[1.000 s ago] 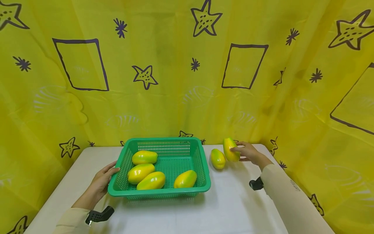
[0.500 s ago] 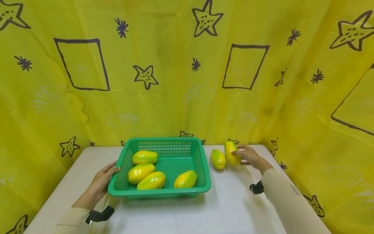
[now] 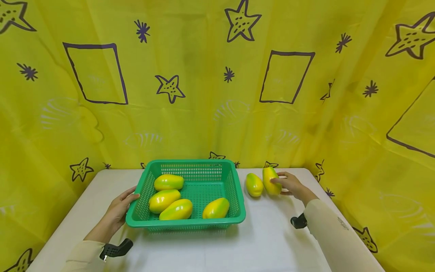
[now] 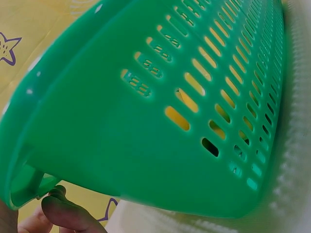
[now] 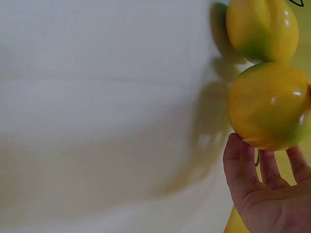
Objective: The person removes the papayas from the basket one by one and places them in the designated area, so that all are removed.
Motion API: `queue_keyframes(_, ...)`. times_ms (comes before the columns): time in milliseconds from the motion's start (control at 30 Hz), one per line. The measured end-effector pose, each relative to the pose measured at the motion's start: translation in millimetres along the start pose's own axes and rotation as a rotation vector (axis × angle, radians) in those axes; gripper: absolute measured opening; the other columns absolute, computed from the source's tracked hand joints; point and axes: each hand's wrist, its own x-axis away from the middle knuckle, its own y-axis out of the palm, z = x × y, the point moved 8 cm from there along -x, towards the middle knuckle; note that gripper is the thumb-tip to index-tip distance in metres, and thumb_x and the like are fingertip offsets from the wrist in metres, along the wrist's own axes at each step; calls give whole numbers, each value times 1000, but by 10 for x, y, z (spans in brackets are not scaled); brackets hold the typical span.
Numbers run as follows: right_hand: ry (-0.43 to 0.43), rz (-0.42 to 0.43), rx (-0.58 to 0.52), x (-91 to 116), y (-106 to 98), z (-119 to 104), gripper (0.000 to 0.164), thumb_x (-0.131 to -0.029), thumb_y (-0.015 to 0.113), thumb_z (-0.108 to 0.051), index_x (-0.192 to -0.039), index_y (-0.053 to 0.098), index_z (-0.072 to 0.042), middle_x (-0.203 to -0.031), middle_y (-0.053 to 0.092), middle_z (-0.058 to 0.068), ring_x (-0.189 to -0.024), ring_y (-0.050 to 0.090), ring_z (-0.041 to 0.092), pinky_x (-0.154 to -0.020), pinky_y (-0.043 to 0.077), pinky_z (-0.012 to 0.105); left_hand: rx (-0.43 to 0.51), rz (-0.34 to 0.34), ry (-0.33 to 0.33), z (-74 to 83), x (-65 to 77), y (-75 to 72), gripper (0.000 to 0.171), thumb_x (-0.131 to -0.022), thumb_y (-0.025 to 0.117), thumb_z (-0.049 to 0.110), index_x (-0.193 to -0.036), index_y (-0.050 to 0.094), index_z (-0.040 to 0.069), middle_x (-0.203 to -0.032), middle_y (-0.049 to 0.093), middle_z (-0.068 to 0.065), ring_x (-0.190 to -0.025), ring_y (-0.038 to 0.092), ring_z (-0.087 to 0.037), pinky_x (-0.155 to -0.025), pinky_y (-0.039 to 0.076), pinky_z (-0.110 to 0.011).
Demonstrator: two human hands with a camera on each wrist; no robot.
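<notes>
White table (image 3: 224, 251), yellow-green fruit (image 3: 270, 186) between right fingers (image 5: 238, 162)

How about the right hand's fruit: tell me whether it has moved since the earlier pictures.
Yes: the held fruit has come down nearer the table, judged against the green basket.

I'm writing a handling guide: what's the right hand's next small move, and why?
Probably settle the held fruit on the table and loosen the right hand: the fruit has come down over the last second, close beside another fruit; whether it already touches the table is unclear.
</notes>
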Motion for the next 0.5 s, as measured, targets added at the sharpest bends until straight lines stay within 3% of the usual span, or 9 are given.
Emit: queue_keyframes(500, 28, 15, -8, -34, 6, 123, 75, -95, 63, -35, -148, 26, 2, -147, 31, 32, -127, 43, 48, -97, 50, 51, 0, -5, -1, 2, 11, 6, 70, -100, 55, 29, -156, 22, 5, -145, 37, -28, -85, 62, -4, -75, 58, -27)
